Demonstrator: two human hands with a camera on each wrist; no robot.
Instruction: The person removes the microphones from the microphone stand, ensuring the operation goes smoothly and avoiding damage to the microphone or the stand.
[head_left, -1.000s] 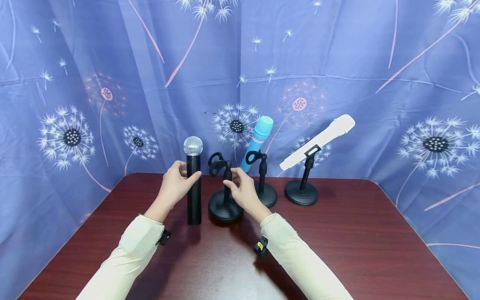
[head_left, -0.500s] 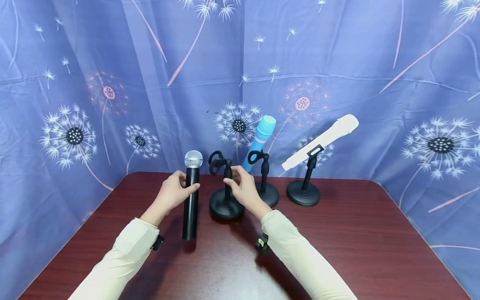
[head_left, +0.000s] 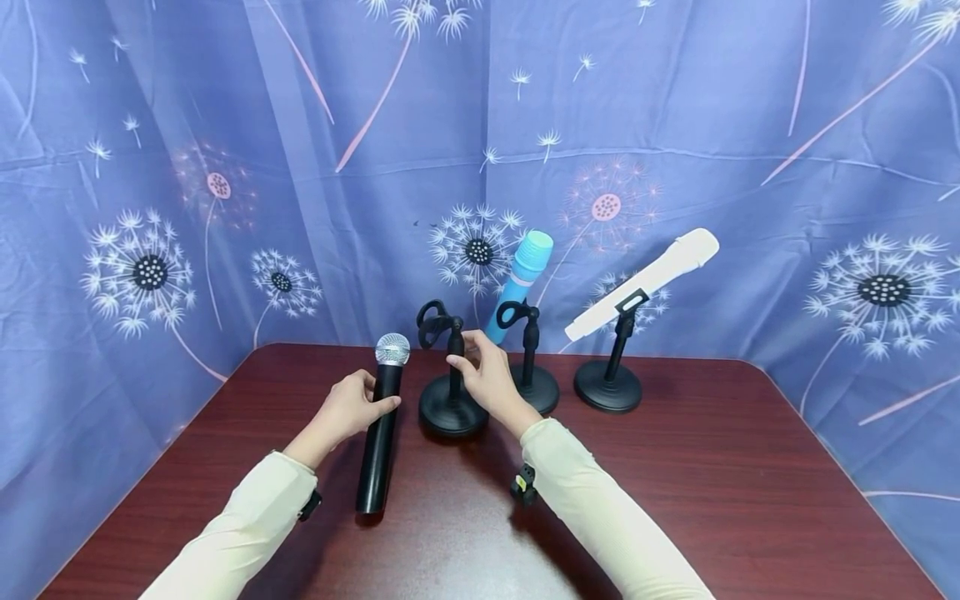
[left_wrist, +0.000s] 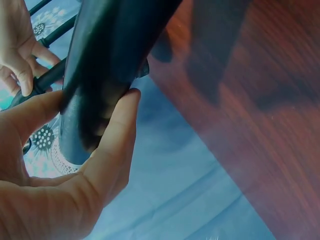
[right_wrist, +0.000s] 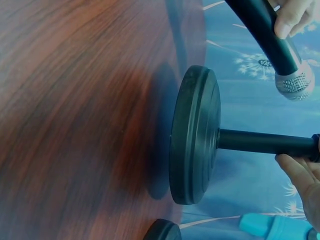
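Note:
My left hand (head_left: 351, 417) grips a black microphone (head_left: 381, 442) with a silver mesh head, thumb on one side and fingers on the other. The microphone leans, its head up and away, its lower end towards me; whether that end touches the table cannot be told. In the left wrist view the black microphone body (left_wrist: 107, 65) lies between thumb and fingers. To its right, my right hand (head_left: 491, 377) pinches the post of a black desk microphone stand (head_left: 452, 410). Its round base rests on the table and its clip holds nothing. The right wrist view shows the stand's base (right_wrist: 196, 135) and post.
Right of my right hand, a second stand (head_left: 537, 390) holds a blue microphone (head_left: 517, 279). Farther right, another stand (head_left: 609, 385) carries a white microphone (head_left: 637, 285) at a slant. A patterned blue curtain (head_left: 360, 217) hangs behind the dark red wooden table (head_left: 712, 467).
My left hand has lowered the black microphone and drawn its lower end towards me, tilting it from upright. My right hand stays on the stand's post.

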